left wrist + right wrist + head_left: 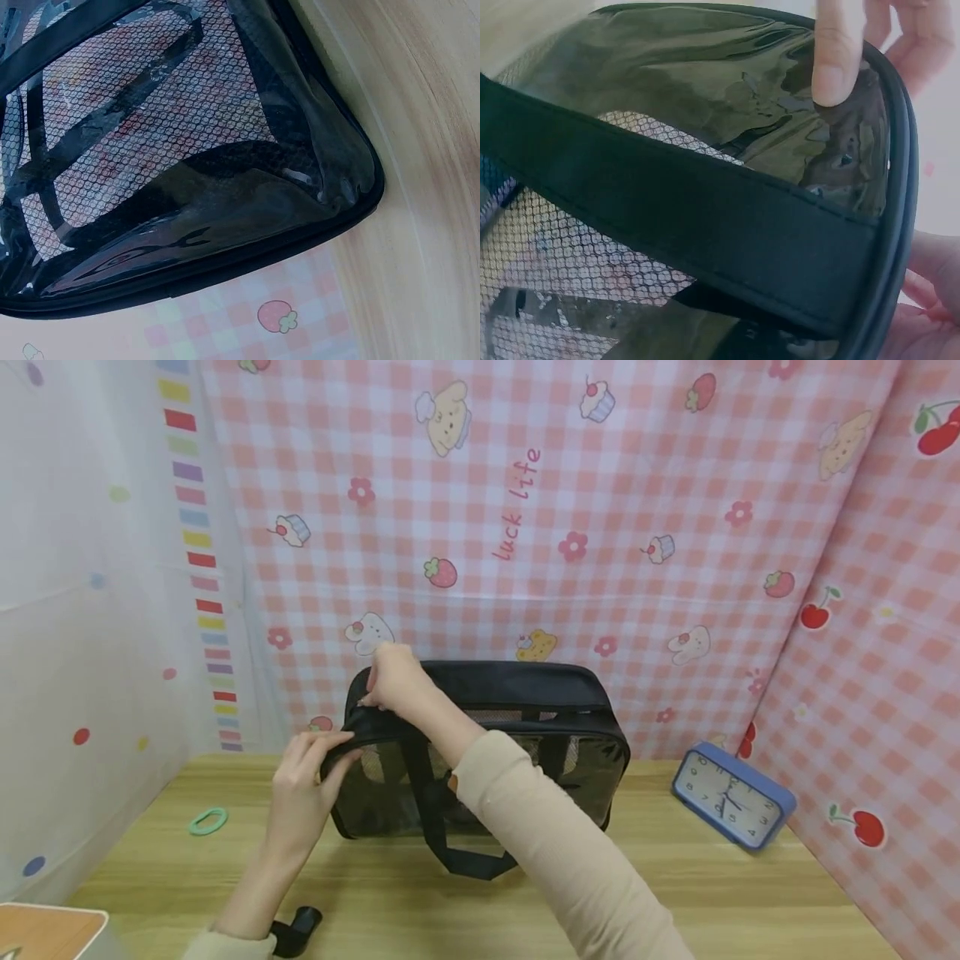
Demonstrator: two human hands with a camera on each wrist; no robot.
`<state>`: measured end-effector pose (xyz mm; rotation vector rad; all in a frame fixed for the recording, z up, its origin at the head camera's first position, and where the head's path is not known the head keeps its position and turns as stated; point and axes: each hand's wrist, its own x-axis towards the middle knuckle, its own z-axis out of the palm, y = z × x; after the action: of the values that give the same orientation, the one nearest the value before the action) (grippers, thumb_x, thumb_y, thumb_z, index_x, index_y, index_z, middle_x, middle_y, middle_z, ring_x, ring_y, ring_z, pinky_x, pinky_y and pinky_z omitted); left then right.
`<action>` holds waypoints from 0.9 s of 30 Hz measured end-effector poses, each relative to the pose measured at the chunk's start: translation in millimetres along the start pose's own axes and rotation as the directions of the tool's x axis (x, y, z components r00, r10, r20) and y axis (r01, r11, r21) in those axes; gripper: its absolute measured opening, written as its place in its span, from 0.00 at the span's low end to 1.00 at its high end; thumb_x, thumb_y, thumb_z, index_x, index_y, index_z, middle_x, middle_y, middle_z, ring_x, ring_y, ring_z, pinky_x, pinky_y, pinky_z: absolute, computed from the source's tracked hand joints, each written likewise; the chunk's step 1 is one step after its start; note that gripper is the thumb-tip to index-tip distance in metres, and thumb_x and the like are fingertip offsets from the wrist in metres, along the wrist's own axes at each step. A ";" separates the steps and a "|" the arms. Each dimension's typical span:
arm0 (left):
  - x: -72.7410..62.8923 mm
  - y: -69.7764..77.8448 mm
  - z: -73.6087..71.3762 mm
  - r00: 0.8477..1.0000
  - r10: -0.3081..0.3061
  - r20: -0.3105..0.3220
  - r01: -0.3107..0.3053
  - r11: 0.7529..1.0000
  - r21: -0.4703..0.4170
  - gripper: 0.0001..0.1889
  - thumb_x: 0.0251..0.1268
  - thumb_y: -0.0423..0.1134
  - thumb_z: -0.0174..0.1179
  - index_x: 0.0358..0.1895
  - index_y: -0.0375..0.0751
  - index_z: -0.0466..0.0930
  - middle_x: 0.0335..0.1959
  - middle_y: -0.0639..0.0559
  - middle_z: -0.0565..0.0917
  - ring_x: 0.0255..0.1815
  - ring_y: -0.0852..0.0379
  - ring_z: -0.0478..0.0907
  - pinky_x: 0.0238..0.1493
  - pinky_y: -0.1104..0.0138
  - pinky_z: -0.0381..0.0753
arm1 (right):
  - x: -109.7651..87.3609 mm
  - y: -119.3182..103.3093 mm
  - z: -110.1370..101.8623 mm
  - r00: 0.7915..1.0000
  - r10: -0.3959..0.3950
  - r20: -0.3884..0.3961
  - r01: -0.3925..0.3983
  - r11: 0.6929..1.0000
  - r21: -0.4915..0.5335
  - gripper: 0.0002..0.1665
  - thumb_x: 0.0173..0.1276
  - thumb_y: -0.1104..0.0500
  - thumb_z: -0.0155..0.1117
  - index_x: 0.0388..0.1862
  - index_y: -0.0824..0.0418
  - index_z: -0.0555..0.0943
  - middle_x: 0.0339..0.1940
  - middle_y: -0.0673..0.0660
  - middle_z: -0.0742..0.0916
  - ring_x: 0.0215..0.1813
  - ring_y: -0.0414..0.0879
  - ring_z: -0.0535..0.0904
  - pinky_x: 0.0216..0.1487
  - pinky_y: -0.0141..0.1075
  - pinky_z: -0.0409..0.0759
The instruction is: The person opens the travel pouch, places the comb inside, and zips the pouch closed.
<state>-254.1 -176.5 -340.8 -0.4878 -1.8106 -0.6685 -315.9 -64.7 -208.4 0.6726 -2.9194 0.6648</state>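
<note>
A black bag [517,682] with see-through panels, mesh and a hanging strap handle [468,862] stands upright on the table. My left hand [300,785] grips its top left corner, and the left thumb [835,64] presses the clear front panel in the right wrist view. Above that corner, my right hand [397,681] pinches the bag at the left end of its top opening; whether a zipper pull is between the fingertips is too small to tell. The bag's clear panel [247,199] and dark piping fill much of the left wrist view, where no hand shows.
A blue clock [733,795] leans at the right on the wooden table [637,893]. At the left lie a green ring [207,821] and, beside my left wrist, a small black object [306,920]. A box corner [52,931] juts in at lower left. Patterned cloth [480,510] hangs behind the bag.
</note>
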 end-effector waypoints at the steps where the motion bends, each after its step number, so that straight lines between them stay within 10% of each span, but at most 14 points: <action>1: 0.1 0.3 -0.2 1.000 -0.005 0.009 0.005 1.000 -0.001 0.16 0.37 0.23 0.70 0.36 0.32 0.81 0.33 0.42 0.79 0.35 0.48 0.75 0.37 0.76 0.70 | 0.3 0.0 -0.2 0.998 0.061 -0.001 -0.061 0.998 0.011 0.07 0.53 0.58 0.71 0.27 0.61 0.85 0.24 0.53 0.87 0.22 0.40 0.81 0.25 0.26 0.78; 9: 1.0 1.6 0.2 1.000 0.006 -0.004 -0.006 1.000 0.001 0.15 0.37 0.22 0.70 0.34 0.32 0.81 0.32 0.42 0.79 0.34 0.49 0.75 0.35 0.72 0.72 | 3.4 7.2 -7.6 0.922 0.348 0.168 -0.386 0.841 0.379 0.44 0.53 0.63 0.70 0.68 0.61 0.61 0.53 0.65 0.79 0.14 0.43 0.77 0.28 0.33 0.83; 19: 0.4 0.3 0.9 0.998 0.033 -0.050 -0.033 0.999 -0.009 0.16 0.34 0.22 0.70 0.34 0.33 0.81 0.30 0.43 0.79 0.32 0.51 0.75 0.34 0.74 0.71 | 0.3 9.9 -15.1 0.918 0.353 0.180 -0.389 0.717 0.578 0.47 0.52 0.70 0.69 0.69 0.66 0.56 0.17 0.62 0.83 0.10 0.44 0.75 0.39 0.42 0.84; 27: -1.4 0.2 1.1 1.000 0.009 -0.020 -0.009 1.000 -0.006 0.16 0.34 0.23 0.71 0.34 0.32 0.81 0.29 0.43 0.79 0.32 0.49 0.74 0.36 0.78 0.70 | -8.0 25.6 -18.1 0.930 0.311 0.197 -0.364 0.691 0.625 0.34 0.51 0.70 0.69 0.56 0.75 0.65 0.21 0.64 0.85 0.10 0.43 0.77 0.37 0.42 0.84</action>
<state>-254.3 -175.7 -342.3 -0.4913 -1.7876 -0.6707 -320.2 -33.1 -203.5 0.1614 -2.8576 1.7968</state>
